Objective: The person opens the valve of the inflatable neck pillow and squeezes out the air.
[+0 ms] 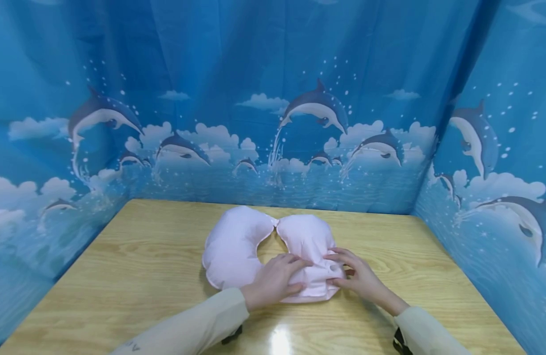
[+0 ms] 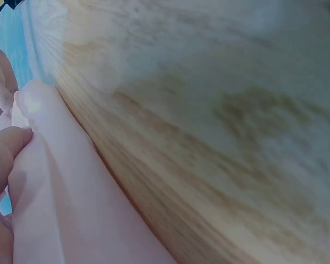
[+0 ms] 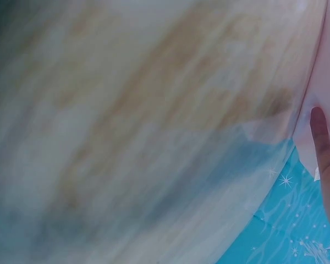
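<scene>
Located near the middle of a wood-grain surface (image 1: 144, 256): pale pink U-shaped neck pillow (image 1: 235, 241), lying flat, bend toward the person, both ends together at the far side around a small oval of bare wood. Left arm of the U full and smooth; near right part slacker, with creases running between the hands. Small round valve (image 1: 334, 268) visible near the right edge.

Left hand (image 1: 274, 281): laid over the near part of the pillow, fingers directed rightward, loosely bent; thumb apart from index, both touching cloth. Spread moderate, with contact from above.

Right hand (image 1: 361, 283): at the right edge, beside the valve. Thumb and index well parted, tips on the fabric to either side of the valve; other fingers bent at the rim, partly hidden. Impossible to tell whether pinching the edge or only touching. Right wrist view: one fingertip against pink cloth, little more.

Light sleeves (image 1: 197, 320) on both forearms. Behind and at both sides: blue curtain (image 1: 210, 49) with printed dolphins, clouds and water. Bright glare on the near wood.
</scene>
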The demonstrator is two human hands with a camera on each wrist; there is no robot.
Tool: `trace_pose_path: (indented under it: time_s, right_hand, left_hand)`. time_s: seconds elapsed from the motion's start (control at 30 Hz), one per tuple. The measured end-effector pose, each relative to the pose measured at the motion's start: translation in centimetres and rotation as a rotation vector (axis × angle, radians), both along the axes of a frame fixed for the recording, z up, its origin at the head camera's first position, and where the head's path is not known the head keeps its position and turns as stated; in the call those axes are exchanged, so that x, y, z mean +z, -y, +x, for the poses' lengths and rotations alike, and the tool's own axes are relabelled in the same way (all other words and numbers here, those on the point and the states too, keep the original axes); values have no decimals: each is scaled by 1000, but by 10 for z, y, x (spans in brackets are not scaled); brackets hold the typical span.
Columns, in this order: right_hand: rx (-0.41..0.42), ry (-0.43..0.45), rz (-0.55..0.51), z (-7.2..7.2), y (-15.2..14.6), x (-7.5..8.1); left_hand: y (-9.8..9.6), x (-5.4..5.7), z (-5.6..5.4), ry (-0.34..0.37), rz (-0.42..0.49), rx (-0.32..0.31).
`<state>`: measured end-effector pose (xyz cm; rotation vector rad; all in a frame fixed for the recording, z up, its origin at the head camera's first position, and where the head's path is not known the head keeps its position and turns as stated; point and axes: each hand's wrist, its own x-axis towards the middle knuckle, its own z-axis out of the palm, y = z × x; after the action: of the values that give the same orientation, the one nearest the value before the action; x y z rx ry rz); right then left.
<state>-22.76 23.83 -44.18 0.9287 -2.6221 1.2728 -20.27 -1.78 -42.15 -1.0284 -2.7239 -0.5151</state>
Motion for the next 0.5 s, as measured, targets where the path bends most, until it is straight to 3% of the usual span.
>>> trace_pose_path:
  time_s: [0.33, 0.5]
  right_hand:
    - [5, -38, 1, 1, 3, 1]
    - [-7, -45, 19, 10, 10, 14]
  left_hand:
    - [-1, -1, -1, 15, -13, 16]
    - [-1, 0, -2, 19, -25, 21]
